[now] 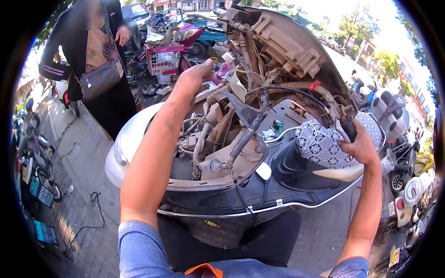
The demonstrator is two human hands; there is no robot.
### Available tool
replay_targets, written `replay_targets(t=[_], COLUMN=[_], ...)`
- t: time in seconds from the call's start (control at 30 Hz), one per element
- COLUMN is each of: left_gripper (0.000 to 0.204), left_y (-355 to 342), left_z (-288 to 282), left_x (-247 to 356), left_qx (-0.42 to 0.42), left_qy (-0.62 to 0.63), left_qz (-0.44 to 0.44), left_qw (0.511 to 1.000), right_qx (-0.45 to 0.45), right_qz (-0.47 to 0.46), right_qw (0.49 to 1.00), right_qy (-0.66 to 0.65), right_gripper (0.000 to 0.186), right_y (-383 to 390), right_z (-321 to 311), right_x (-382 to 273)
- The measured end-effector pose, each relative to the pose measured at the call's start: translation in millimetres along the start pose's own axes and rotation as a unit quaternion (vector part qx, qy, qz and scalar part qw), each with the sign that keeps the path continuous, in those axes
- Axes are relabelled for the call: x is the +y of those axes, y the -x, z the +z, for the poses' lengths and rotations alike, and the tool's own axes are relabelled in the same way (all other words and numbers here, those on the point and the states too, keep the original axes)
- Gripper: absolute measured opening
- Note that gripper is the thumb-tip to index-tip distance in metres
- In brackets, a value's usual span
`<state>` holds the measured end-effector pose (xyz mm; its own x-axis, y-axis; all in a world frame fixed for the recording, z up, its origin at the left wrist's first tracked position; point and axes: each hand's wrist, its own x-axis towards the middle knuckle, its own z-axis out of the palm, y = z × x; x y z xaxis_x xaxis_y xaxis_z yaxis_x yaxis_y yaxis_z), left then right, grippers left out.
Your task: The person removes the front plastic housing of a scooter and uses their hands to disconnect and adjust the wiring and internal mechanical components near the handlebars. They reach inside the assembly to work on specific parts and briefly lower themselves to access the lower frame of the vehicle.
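A partly stripped electric scooter (218, 197) lies across my view, its body open and wiring exposed. My left hand (197, 78) is raised above its left part, fingers apart, with nothing visible in them. A white connector (227, 57) is close to those fingertips. My right hand (364, 143) is wrapped round the black handlebar grip (347, 131), thumb by a metal lever. Under that hand spreads a patterned blue-and-white cover (320, 146). A dusty brown shell (287, 44) stands raised at the back. A thick taped wire harness (250, 132) crosses the opening.
A small green-and-black part (278, 125) and brown metal pieces (296, 111) lie on the dark panel. A person with a shoulder bag (99, 82) stands at the far left. Parked scooters (389, 111) line the right. A black cable (95, 217) lies on the paving.
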<state>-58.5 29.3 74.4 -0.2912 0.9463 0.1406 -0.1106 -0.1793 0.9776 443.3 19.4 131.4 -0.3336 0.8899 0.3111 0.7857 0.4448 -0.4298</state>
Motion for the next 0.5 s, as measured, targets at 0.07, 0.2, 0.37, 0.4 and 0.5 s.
replay_targets(t=[0.07,0.2,0.37,0.4,0.5], left_gripper=[0.057,0.041,0.044,0.046,0.049], left_y=[-34.3,-101.5,-112.2,-114.3,-146.0], left_z=[13.3,36.1,54.1,52.1,49.4], left_x=[8.3,2.4,6.2,4.5,-4.3], left_qx=[-0.002,-0.121,-0.164,-0.184,-0.269], left_qy=[0.185,0.34,0.318,0.349,0.41], left_qz=[-0.063,-0.016,-0.009,0.001,0.028], left_qw=[0.981,0.932,0.934,0.919,0.871], right_qx=[0.004,0.012,0.044,0.054,0.071], right_qz=[0.016,0.028,0.061,0.051,0.049], right_qw=[0.998,0.999,0.997,0.997,0.996], right_qy=[-0.057,-0.033,-0.001,0.015,0.023], right_gripper=[0.065,0.064,0.055,0.055,0.053], right_y=[2.6,-1.8,2.0,2.7,3.6], right_z=[2.7,8.6,11.8,11.5,12.4], right_x=[-12.9,-2.0,3.9,6.6,22.2])
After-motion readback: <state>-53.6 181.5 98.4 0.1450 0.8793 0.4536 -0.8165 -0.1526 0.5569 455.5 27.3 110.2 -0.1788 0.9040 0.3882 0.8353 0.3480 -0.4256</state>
